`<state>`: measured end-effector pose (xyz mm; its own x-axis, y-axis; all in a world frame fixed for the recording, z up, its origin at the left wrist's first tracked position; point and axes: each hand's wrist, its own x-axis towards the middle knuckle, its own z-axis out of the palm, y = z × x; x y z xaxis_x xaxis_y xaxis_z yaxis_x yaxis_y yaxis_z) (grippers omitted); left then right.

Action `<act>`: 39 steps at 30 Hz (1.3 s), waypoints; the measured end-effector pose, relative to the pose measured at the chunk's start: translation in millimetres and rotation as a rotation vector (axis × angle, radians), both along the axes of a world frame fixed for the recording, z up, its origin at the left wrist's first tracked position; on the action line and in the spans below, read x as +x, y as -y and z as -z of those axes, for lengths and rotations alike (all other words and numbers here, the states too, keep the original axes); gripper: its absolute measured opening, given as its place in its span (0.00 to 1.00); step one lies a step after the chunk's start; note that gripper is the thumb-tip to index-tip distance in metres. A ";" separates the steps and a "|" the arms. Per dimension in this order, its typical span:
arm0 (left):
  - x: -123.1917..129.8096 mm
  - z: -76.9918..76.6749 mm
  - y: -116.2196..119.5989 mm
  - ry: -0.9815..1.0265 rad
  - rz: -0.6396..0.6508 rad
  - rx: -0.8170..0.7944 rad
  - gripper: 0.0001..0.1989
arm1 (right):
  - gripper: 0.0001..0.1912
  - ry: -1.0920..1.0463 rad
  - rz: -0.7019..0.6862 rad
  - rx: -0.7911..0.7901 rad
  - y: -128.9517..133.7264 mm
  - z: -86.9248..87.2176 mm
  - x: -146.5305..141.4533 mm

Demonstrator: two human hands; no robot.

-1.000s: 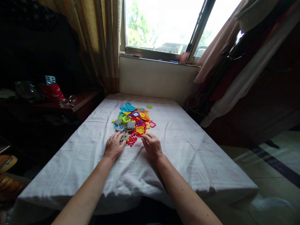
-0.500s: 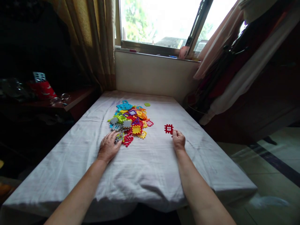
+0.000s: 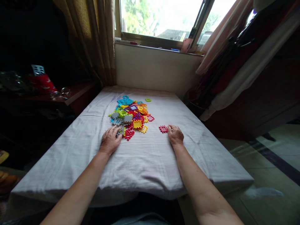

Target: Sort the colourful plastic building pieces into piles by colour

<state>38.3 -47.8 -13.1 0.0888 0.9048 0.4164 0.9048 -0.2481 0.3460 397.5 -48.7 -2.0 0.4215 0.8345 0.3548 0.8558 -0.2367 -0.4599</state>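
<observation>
My right hand (image 3: 175, 135) pinches the right edge of a red square building tile (image 3: 163, 129), which has notched edges and openings. The tile is tilted low over the cloth, or lies on it; I cannot tell which. My left hand (image 3: 111, 138) rests palm down at the near left edge of a pile of colourful interlocking tiles (image 3: 137, 124). Its fingers are slightly apart and touch a grey tile (image 3: 120, 131). Red tiles (image 3: 129, 133) lie just right of those fingertips. Blue pieces (image 3: 125, 100) form the far end of the pile.
A white cloth (image 3: 145, 162) covers the table. One green tile (image 3: 148, 100) lies apart behind the pile. Left of the table, a dark side table bears glasses (image 3: 61, 93) and a red container (image 3: 45, 83). Clothes (image 3: 234, 84) hang at the right; a window is ahead.
My right hand has turned the red tile from upright to a flatter tilt and shifted it slightly left. My left hand stays at the pile. The camera view has tipped down a little.
</observation>
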 end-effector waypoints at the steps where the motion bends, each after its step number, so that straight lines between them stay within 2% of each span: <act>1: -0.1 0.8 -0.2 0.003 -0.003 0.005 0.21 | 0.16 0.013 0.028 0.024 0.6 -2.1 -1.1; 3: -0.7 2.9 -1.1 0.013 -0.003 0.020 0.21 | 0.18 0.014 0.087 0.067 1.7 -5.5 -8.3; 5: -1.7 5.2 -2.8 0.026 0.003 0.039 0.20 | 0.17 0.004 0.056 0.092 3.6 -7.6 -26.2; 7: -3.2 7.1 -5.1 0.043 0.004 0.054 0.20 | 0.15 0.012 -0.131 0.109 6.7 -8.7 -55.5; 10: -5.9 8.1 -8.8 0.081 -0.007 0.062 0.20 | 0.11 0.058 -0.579 0.091 12.8 -10.3 -109.4; 11: -6.7 8.0 -9.7 0.097 -0.014 0.064 0.20 | 0.11 0.079 -0.688 0.081 14.8 -11.1 -125.8; 13: -7.9 7.4 -10.5 0.129 -0.024 0.066 0.20 | 0.15 0.135 -0.788 0.059 18.0 -12.9 -150.7; 16: -7.9 5.7 -9.0 0.148 -0.011 0.063 0.21 | 0.20 0.206 -0.794 0.008 20.8 -14.4 -165.9; 22: -1.6 -0.2 -0.2 0.040 0.095 0.074 0.19 | 0.14 0.264 -0.791 0.019 25.6 -12.5 -162.3; 27: 3.8 -3.4 6.1 -0.035 0.053 0.041 0.17 | 0.13 0.274 -0.845 0.111 29.9 -10.5 -152.9; 30: 4.7 -4.2 8.2 -0.043 0.023 0.060 0.16 | 0.16 0.150 -0.715 0.274 24.5 -10.4 -131.4; 33: 4.4 -5.8 8.9 -0.049 0.000 0.073 0.14 | 0.19 -0.011 -0.436 0.400 10.4 -10.2 -92.7; 35: 3.9 -6.9 8.4 -0.046 -0.010 0.082 0.14 | 0.19 -0.093 -0.214 0.374 -0.7 -8.3 -62.3; 37: 3.2 -7.4 7.4 -0.035 -0.022 0.091 0.13 | 0.19 -0.144 0.002 0.267 -9.7 -4.3 -35.0; 39: 2.6 -7.1 6.3 -0.021 -0.034 0.091 0.14 | 0.19 -0.165 0.119 0.164 -15.1 1.3 -16.1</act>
